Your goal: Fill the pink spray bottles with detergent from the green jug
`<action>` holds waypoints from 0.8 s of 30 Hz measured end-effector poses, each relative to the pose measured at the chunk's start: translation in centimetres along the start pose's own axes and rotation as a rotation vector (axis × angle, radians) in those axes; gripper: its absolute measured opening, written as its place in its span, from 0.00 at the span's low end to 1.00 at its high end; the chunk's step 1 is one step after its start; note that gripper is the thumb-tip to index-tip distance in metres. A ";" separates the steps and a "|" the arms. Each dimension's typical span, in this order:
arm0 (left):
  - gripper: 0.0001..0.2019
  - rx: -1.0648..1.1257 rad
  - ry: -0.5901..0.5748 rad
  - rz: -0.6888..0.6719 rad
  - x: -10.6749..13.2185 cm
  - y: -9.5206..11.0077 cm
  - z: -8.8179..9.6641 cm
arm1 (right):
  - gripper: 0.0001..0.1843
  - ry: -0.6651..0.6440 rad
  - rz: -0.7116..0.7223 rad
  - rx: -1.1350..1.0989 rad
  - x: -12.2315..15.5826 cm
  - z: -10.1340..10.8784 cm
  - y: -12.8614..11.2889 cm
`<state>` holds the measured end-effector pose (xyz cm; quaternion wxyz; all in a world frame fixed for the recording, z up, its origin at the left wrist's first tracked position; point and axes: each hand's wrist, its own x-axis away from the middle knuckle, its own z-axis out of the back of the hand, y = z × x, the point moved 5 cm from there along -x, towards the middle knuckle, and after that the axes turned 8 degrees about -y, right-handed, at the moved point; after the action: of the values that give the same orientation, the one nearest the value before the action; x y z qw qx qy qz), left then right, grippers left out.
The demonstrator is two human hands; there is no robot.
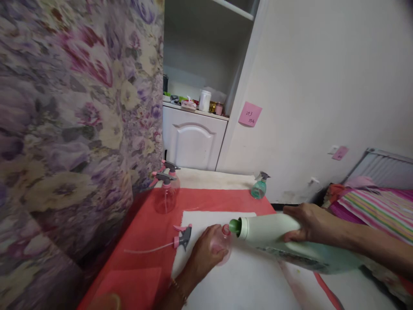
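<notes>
My left hand wraps round a clear pink spray bottle without its top, keeping it upright on the white sheet. My right hand grips a large pale green jug by its upper side, tipped almost level. The jug's green spout sits at the mouth of the pink bottle; whether liquid is flowing I cannot make out. To the left of my left hand lies a pink and grey spray head with its thin tube stretched across the red cloth.
Two pink spray bottles stand at the table's back left, and a green spray bottle at the back right. A red cloth covers the table. Beyond are a white cabinet, a floral curtain and a bed with striped bedding.
</notes>
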<state>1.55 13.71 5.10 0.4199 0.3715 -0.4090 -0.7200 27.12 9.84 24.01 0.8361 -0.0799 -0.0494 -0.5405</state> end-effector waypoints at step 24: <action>0.29 -0.016 -0.014 -0.033 -0.1 -0.4 -0.2 | 0.27 -0.049 0.048 0.176 -0.2 1.4 -1.4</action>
<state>1.63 13.90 4.66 0.4079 0.3697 -0.3999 -0.7328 25.75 9.68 25.44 0.8511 -0.0203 -0.1151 -0.5118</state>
